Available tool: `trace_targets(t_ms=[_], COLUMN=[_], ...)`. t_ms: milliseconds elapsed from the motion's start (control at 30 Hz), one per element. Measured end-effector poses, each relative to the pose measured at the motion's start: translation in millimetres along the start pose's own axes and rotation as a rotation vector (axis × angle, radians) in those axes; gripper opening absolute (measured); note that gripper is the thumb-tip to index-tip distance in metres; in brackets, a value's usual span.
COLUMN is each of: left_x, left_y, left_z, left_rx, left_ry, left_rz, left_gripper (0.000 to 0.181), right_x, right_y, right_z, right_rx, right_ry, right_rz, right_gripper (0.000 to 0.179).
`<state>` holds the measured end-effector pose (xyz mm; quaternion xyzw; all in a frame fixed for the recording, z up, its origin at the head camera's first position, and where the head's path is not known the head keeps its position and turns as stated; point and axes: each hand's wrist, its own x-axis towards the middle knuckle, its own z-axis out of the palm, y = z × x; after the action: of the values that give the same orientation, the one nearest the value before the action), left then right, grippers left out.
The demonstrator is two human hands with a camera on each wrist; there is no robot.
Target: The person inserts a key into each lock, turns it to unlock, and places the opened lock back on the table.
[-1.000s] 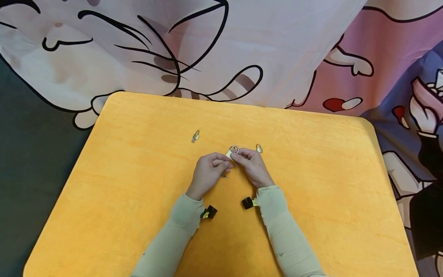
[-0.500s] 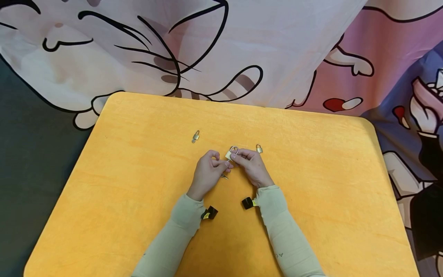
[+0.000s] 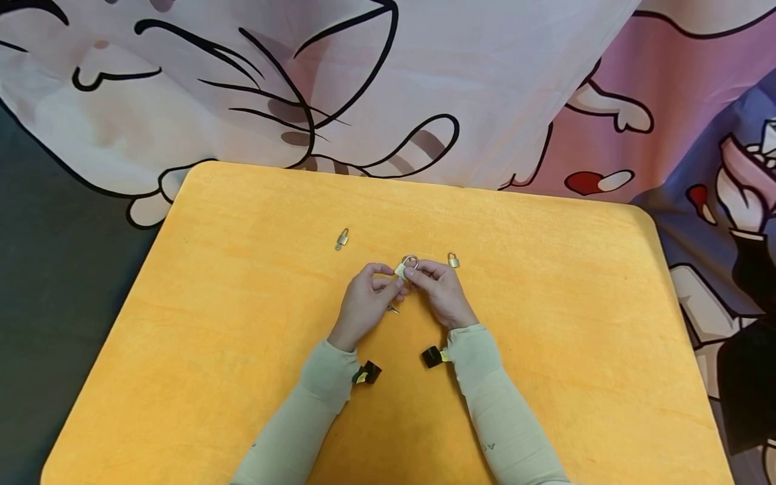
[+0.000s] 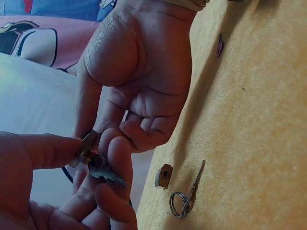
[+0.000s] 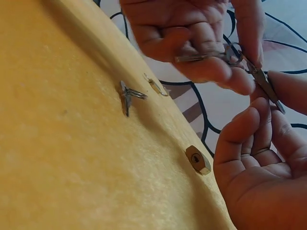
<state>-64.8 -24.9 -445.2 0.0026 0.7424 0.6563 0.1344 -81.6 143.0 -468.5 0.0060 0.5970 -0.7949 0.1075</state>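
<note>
Over the middle of the yellow table (image 3: 212,350), the right hand (image 3: 444,291) pinches a padlock (image 3: 401,270) between thumb and fingers, while the left hand (image 3: 364,302) pinches ringed keys (image 5: 194,58) at the lock's near end. Another key (image 3: 393,309) lies near the left hand; farther off rest a left padlock (image 3: 343,238) and a right padlock (image 3: 453,261).

Held padlock (image 3: 401,270) partly covered; sleeves (image 3: 297,417) cut by bottom edge.

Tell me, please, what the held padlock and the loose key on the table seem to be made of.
Held padlock: smooth metal, perhaps brass, given its pale yellow; its shackle looks silvery, so likely steel. Loose key: probably steel or plated metal, given its dull silvery grey.
</note>
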Motion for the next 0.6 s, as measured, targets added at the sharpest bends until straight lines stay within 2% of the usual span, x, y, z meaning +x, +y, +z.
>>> trace_targets(t_ms=[200, 467, 600], left_x=[0.7, 1.3, 0.9], left_y=[-0.9, -2.1, -1.8], left_z=[-0.8, -2.2, -2.1], left_rx=[-0.025, 0.111, 0.123], left_ry=[-0.040, 0.017, 0.034], left_rz=[-0.005, 0.050, 0.050], left_gripper=[0.021, 0.018, 0.018], right_x=[0.2, 0.8, 0.8], right_y=[-0.1, 0.7, 1.5], right_z=[-2.8, -3.0, -2.4], right_rx=[0.049, 0.060, 0.078], right_ry=[0.031, 0.036, 0.035], right_rz=[-0.030, -0.028, -0.032], right_gripper=[0.020, 0.018, 0.019])
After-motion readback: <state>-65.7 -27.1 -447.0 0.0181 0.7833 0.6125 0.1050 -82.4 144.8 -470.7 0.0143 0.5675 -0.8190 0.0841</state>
